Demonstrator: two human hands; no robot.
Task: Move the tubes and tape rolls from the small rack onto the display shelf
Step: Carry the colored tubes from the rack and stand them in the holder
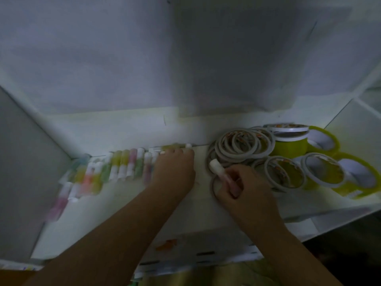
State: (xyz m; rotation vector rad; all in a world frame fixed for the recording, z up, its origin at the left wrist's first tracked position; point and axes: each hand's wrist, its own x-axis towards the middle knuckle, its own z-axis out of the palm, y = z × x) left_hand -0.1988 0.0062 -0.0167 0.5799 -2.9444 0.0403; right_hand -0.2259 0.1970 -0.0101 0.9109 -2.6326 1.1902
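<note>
Two hands: both are reached onto the display shelf (pixel 127 195), forearms entering from the bottom edge.
Left hand (pixel 175 168): laid palm down on the shelf surface, fingers extended toward the back edge; the fingertips are rested on or against the right end of the tube row. Nothing is gripped.
Right hand (pixel 239 186): fingers are curled round one tube (pixel 219 170), which is pinched near its lower part. The white cap is pointed up and to the left, just beside the thin tape rings.
Held tube: white cap, pale pinkish body; the body is mostly covered by the fingers.
Tube row (pixel 115 168): many capped tubes are laid side by side along the back left of the shelf, in yellow, green, pink, orange and white tones. The row is blurred, so a count cannot be given. A further few tubes are trailed toward the front left edge.
Thin tape rings (pixel 245 145): a loose overlapping pile is placed right of centre, just behind the right hand.
Wide tape rolls (pixel 321 172): yellow-green rolls with white cores are grouped at the right end of the shelf; one stack (pixel 288 141) is stood upright behind the others.
Small rack: cannot be identified with certainty.
Back panel (pixel 123 58): plain white, dimly lit.
</note>
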